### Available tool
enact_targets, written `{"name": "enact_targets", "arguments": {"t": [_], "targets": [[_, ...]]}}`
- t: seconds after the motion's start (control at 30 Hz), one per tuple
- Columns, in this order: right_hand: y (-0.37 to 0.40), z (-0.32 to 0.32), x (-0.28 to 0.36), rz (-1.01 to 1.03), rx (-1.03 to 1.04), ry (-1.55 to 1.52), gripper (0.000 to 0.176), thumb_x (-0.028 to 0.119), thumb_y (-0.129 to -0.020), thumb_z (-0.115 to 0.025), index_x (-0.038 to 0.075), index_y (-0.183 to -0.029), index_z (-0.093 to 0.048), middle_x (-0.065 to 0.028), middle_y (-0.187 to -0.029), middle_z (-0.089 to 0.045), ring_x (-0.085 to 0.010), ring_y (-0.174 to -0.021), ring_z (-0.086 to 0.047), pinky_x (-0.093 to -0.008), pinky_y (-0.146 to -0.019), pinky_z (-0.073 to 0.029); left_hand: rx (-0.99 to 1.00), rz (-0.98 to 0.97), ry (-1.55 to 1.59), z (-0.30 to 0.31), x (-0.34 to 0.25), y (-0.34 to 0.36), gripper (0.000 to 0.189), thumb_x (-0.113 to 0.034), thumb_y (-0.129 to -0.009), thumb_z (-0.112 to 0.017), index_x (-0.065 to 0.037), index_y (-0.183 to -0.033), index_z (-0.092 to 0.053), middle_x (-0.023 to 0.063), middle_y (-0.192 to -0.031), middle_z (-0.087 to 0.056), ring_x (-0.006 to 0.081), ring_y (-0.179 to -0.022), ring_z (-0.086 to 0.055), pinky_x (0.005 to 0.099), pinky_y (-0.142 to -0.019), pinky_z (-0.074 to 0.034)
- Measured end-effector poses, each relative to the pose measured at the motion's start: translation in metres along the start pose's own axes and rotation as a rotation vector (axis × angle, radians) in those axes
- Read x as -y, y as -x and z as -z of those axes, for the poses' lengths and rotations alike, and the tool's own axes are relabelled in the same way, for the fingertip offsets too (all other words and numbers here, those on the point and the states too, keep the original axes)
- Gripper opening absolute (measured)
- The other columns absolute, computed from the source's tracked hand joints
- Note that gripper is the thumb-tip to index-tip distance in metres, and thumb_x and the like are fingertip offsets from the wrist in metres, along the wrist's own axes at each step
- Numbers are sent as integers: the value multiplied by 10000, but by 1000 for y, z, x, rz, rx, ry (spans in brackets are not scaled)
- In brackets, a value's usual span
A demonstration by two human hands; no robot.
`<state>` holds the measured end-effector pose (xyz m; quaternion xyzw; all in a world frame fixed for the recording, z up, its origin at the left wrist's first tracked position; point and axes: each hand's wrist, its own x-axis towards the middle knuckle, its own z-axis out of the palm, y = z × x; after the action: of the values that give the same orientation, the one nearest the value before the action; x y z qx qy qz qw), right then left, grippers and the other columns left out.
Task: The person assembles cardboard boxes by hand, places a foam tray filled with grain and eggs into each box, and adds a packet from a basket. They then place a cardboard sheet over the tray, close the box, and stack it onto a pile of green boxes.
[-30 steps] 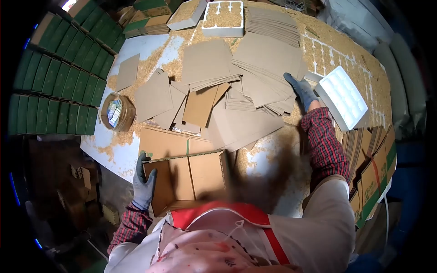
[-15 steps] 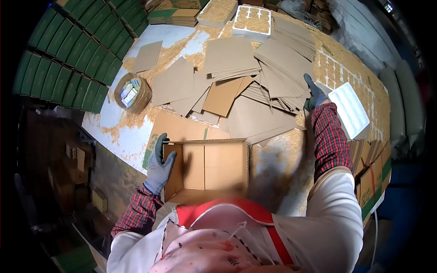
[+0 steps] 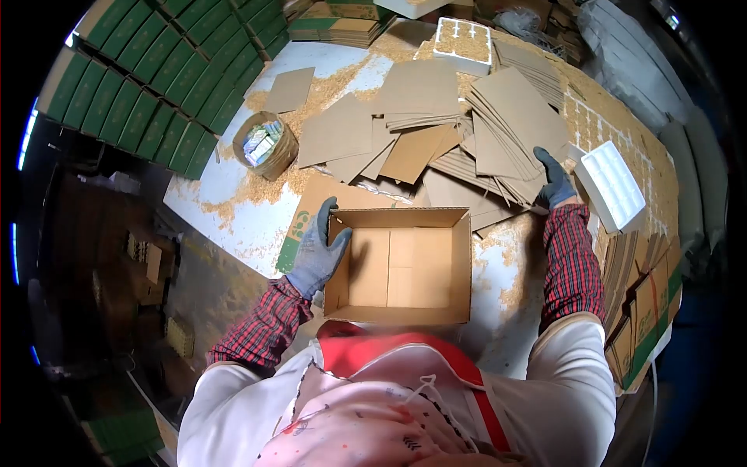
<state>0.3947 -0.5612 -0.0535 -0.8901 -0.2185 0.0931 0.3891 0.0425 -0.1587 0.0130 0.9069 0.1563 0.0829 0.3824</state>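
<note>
An empty cardboard box (image 3: pixel 401 268) stands upright with its top open, close in front of my body. My left hand (image 3: pixel 317 253), in a grey glove, grips its left wall, with the thumb over the inner side and the fingers outside. Farther right, my gloved right hand (image 3: pixel 555 183) is at the right edge of a fanned pile of cardboard sheets (image 3: pixel 510 128), fingers apart. A white foam tray (image 3: pixel 612 187) rests just right of that hand. Behind the box, more loose brown sheets (image 3: pixel 336 134) overlap across the table.
A round tub (image 3: pixel 282 159) of small packets stands at the left on the sawdust-strewn table (image 3: pixel 233 222). Stacked green cartons (image 3: pixel 167 66) rise at the far left. A sawdust-filled foam tray (image 3: pixel 464 61) sits at the back, and folded cartons (image 3: pixel 650 307) lean at the right.
The view has shifted, so the table and box appear farther right. My right hand has come slightly nearer to me along the sheets' edge. My left hand keeps its grip on the box.
</note>
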Motion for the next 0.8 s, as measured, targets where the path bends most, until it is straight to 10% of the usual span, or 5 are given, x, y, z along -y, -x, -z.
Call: {"name": "enact_targets", "arguments": {"t": [0.3,0.57,0.73,0.8], "targets": [[318,41,-57,69,-328,-8,634,-55,-754,-719,25,-1348,-512,-151,-1398,-521,-274,-1332,-462,-401,-1153,-317,141,-197,189,5,35,-15,588,-99,-930,-567,-25,-1459,-319,248,-1326,-510,363,-1246,-501,416,-1050,-389],[621,-80,-22,-4,-672,521,515,27,-820,-593,12,-1328,-506,-148,-1325,-560,-276,-1234,-523,-402,-1055,-397,160,-347,176,-11,61,-29,495,-110,-967,-533,-31,-1431,-379,158,-1319,-532,242,-1220,-504,359,-1024,-417],[710,-198,81,-553,-1323,-984,502,49,-834,-573,46,-1329,-491,-61,-1205,-581,-181,-1077,-564,-323,-918,-446,361,-164,315,-7,62,-36,435,-172,-1005,-487,-48,-1415,-409,107,-1325,-513,189,-1160,-515,312,-955,-453],[797,-279,53,-708,-1320,-918,495,44,-826,-617,29,-1308,-501,-33,-1148,-579,-161,-1018,-551,-301,-876,-456,359,-80,294,1,72,-48,422,-240,-1009,-475,-50,-1385,-454,104,-1275,-553,197,-1132,-539,306,-926,-454]]}}
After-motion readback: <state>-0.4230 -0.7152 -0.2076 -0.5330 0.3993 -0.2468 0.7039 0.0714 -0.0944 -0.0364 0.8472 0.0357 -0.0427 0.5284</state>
